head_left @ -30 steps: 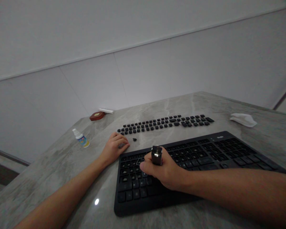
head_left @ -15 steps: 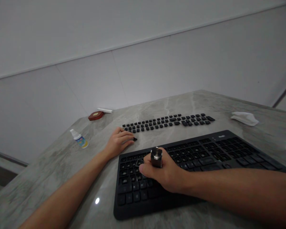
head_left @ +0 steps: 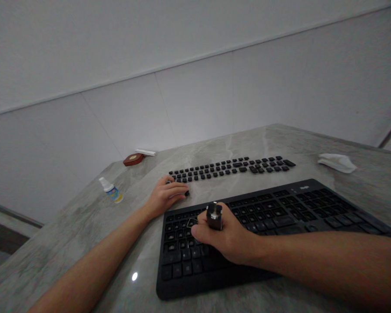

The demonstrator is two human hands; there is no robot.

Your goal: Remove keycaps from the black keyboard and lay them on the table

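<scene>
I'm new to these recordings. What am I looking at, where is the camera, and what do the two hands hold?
No machine here: a person's two bare hands, filmed by a camera worn on the head, looking down at a grey marbled table. The right hand grips a small dark tool over a black keyboard. The left hand rests on the table, fingertips at one loose keycap. Behind it lie rows of detached keycaps. A spray bottle, a red-brown box and a white cloth lie farther out.

Keycap rows (head_left: pixel 231 167) behind keyboard (head_left: pixel 296 208); bottle (head_left: pixel 111 191) left, prob. cloth (head_left: pixel 337 162) far right.
</scene>
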